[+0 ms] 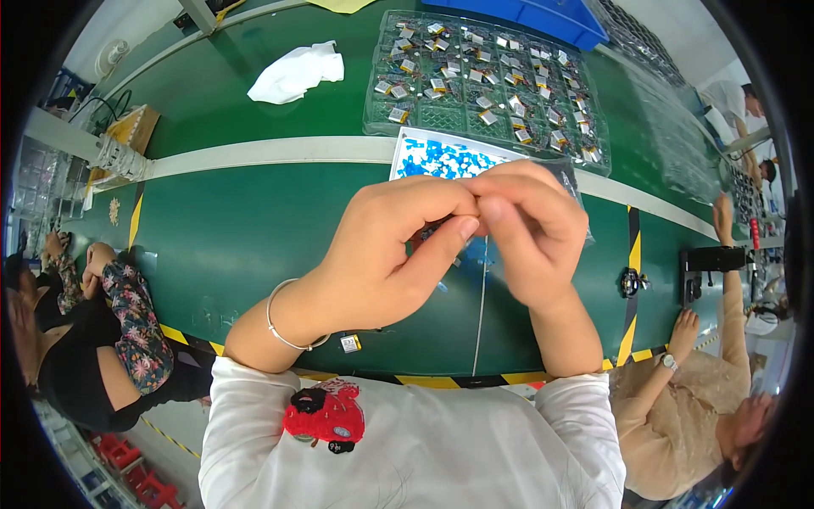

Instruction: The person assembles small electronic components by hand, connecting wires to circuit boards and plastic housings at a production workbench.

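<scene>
My left hand [398, 242] and my right hand [536, 233] meet above the green table, fingertips of both pinched together. Whatever they hold is too small or too covered by the fingers to name. Something dark shows in the gap under my left fingers, only in part. Just beyond the hands is a white box [397, 161] of small blue and white pieces [445, 158]. A few blue bits [480, 251] lie on the table below my fingers. By my left forearm rests a small silver battery pack [350, 343] with a yellow edge.
Past a white rail [271, 155], a clear compartment tray [441, 116] holds several battery packs with wires. A white cloth [297, 73] and a blue bin [543, 19] are at the back. A black device [629, 282] sits at right. Co-workers sit on both sides.
</scene>
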